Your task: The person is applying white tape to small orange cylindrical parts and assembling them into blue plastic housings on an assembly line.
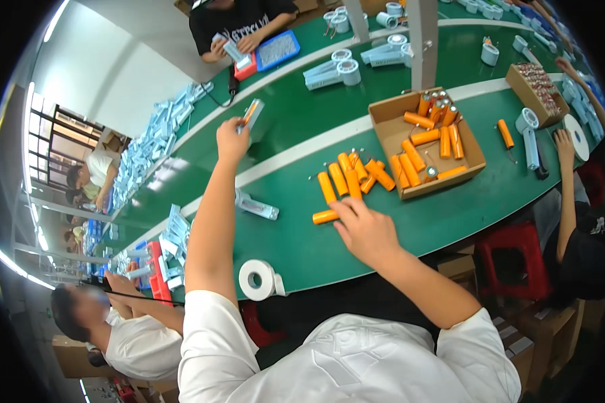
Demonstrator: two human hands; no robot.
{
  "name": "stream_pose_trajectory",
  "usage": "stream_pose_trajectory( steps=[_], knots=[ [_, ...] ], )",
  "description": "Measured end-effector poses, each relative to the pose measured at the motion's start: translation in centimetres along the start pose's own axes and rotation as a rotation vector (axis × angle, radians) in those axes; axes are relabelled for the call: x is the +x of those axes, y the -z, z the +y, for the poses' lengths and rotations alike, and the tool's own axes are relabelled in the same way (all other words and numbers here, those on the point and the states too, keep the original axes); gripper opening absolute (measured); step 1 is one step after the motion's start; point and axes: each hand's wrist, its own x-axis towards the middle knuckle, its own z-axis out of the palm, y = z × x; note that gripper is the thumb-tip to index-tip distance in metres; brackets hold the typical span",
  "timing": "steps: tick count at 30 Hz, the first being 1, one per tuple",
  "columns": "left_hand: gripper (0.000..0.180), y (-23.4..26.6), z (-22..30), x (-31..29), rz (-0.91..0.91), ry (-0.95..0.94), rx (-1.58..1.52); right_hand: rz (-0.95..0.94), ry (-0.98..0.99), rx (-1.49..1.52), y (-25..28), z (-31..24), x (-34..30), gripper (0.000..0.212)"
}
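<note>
Left hand point(232, 138) grasps a slim pale-blue plastic casing point(253, 115), raised over the table; I see orange inside, detail too small to read. Right hand point(368, 234): fingertips cover one end of a lying orange cylindrical cell point(324, 217); from my station I cannot tell grasp from touch. Just beyond, an overlapping cluster of orange cylinders point(351, 178), beside an open brown cardboard box point(391, 121) holding more. Left forearm hides one end of another pale-blue casing point(257, 205).
</note>
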Motion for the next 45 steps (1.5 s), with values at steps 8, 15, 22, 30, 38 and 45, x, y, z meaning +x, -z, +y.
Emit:
stream_pose_trajectory(
  steps=[8, 15, 22, 30, 38, 45],
  knots=[
    [0.059, 2.6, 8.2, -7.8, 0.157, -0.265, 0.07, 0.115, 0.215, 0.379, 1.0, 1.5, -0.4, 0.044],
    [0.062, 9.5, 19.3, -25.7, -0.598, -0.34, -0.633, -0.097, 0.012, 0.94, 2.2, 0.6, -1.1, 0.049],
    [0.056, 8.8, 18.4, -33.4, -0.469, 0.012, -0.99, -0.414, -0.296, 1.367, 3.3, -3.2, -2.4, 0.049],
    [0.041, 9.8, 18.4, -39.0, -0.421, 0.261, -1.594, -0.496, -0.559, 1.533, 5.4, -6.7, -2.8, 0.053],
    [0.034, 8.1, 17.8, -41.5, -0.359, 0.519, -1.887, -0.74, -0.401, 1.183, 5.5, -9.0, -2.8, 0.066],
    [0.03, 8.7, 17.9, -40.8, -0.227, 0.27, -1.711, -0.689, -0.009, 1.011, 4.7, -7.8, -3.2, 0.068]
  ],
)
